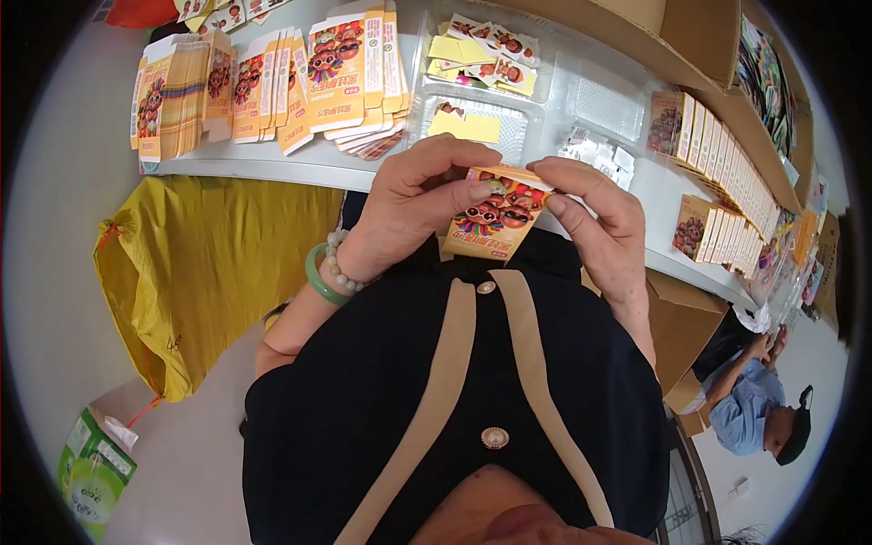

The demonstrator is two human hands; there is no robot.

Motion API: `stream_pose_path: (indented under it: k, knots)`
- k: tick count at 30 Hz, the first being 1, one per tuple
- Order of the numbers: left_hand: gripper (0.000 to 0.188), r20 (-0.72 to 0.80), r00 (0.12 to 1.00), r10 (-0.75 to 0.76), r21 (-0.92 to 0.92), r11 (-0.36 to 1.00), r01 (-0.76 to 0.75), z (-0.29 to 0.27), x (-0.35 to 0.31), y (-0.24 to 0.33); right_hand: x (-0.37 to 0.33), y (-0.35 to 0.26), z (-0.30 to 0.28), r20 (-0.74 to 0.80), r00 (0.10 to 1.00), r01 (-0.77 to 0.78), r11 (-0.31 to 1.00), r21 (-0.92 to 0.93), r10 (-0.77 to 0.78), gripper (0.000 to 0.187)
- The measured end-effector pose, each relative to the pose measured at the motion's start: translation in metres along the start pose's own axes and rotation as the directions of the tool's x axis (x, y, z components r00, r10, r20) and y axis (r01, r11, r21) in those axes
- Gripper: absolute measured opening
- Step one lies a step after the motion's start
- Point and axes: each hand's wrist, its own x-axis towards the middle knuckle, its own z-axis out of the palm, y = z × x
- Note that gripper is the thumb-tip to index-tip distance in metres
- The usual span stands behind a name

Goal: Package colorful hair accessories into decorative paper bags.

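Note:
A small orange cardboard box (486, 238) with cartoon figures on its front is held up between my two hands, close to my body. My left hand (420, 182) grips its upper left, the thumb pressed on the front and the fingers behind. At the upper right corner, my right hand (601, 207) pinches the top edge with thumb and fingers. The top flap area lies between the fingertips, and I cannot tell whether it is fully closed. A green bangle (320, 272) and a beaded bracelet (336, 257) circle my left wrist.
Flat orange cartons (336, 73) lie stacked at the table's back left. Clear plastic trays (509, 127) hold stickers and yellow slips. Filled boxes (718, 150) stand in rows at right, beside a large cardboard box (695, 41). A yellow sack (209, 263) hangs below; another person (749, 409) works far right.

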Motion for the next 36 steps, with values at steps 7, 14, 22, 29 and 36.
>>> stream_pose_path:
  k: [7,14,22,29,36]
  knots:
    - [0.023,0.058,0.998,-0.022,0.094,0.995,0.017,0.000,0.001,0.001,0.002,0.003,-0.009,0.132,0.991,0.017,1.000,0.010,-0.019,0.024]
    - [0.017,-0.125,0.983,-0.133,-0.248,0.964,0.099,0.000,0.013,0.005,0.006,0.008,0.000,0.017,0.904,0.397,0.821,-0.410,-0.428,0.039]
    - [0.052,0.163,0.987,0.000,-0.040,0.999,0.006,0.018,0.047,0.036,0.028,-0.010,-0.039,-0.047,0.889,0.389,0.806,-0.446,-0.455,0.032]
    - [0.044,0.047,0.998,0.042,-0.019,0.999,-0.041,0.029,0.072,0.031,0.051,-0.015,-0.114,-0.201,0.939,0.180,0.900,-0.398,-0.277,0.028]
    - [0.035,0.088,0.994,0.066,0.222,0.971,-0.084,0.034,0.085,0.027,0.166,0.042,-0.293,-0.598,0.793,-0.604,0.283,-0.745,0.118,0.046]
